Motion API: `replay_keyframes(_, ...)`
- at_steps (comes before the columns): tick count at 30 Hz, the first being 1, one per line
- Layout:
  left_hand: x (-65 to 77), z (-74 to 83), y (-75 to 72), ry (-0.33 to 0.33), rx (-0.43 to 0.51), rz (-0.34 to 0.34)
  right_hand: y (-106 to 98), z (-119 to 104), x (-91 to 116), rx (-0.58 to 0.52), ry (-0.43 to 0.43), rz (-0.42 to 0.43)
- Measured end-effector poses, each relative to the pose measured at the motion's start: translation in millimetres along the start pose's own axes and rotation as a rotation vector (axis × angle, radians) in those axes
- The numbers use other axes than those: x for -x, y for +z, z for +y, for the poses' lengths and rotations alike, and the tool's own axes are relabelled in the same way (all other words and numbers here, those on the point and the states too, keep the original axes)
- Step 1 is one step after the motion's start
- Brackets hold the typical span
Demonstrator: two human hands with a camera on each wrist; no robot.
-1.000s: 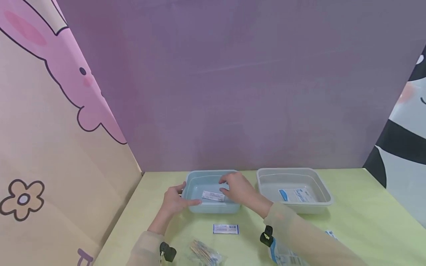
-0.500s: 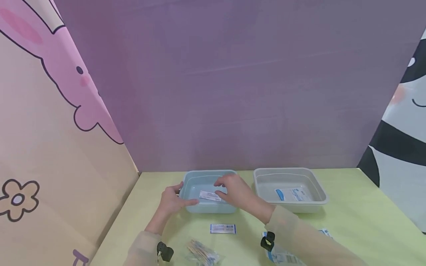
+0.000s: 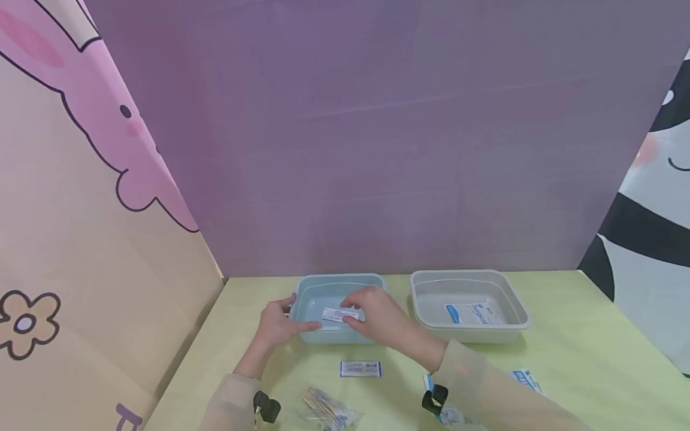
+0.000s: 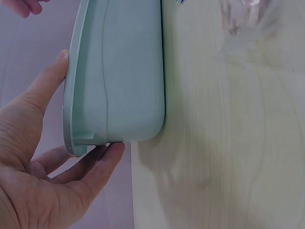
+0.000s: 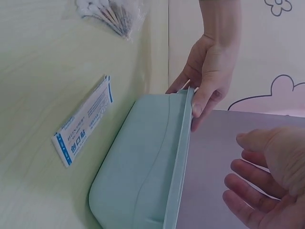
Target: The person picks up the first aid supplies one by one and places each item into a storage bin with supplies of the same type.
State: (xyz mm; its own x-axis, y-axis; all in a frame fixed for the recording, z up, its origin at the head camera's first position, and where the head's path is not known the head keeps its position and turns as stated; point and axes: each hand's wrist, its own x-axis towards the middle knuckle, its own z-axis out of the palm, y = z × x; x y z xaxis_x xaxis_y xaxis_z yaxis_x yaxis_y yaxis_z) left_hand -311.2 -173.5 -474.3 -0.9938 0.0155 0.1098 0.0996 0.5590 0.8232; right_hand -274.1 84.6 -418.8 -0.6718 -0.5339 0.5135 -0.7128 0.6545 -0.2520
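Left hand point(image 3: 279, 323) grips left end of pale blue rectangular plastic tray point(image 3: 339, 338) on far side of tabletop point(image 3: 404, 377), apparently steadying it, while right hand point(image 3: 380, 316), fingers loosely bent, holding nothing, hovers by small flat white packet point(image 3: 332, 314) inside.

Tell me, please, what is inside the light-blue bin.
A white printed packet lies inside the light-blue bin. In the head view, the right hand covers part of the interior; anything there cannot be seen.
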Motion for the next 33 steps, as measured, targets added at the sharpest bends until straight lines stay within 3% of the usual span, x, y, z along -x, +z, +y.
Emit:
replay_keyframes(4,1.3,2.7,-1.1,-0.002,-0.001,-0.003,0.4,-0.8,2.4,0.005,-0.025,0.022)
replay_keyframes(11,2.7,2.0,-3.2,-0.014,-0.015,0.007,0.6,-7.1,9.3,-0.023,-0.006,-0.033)
replay_keyframes(33,2.7,1.5,-0.8,-0.018,-0.007,0.018,2.3,-18.5,25.6,-0.093,-0.027,-0.089)
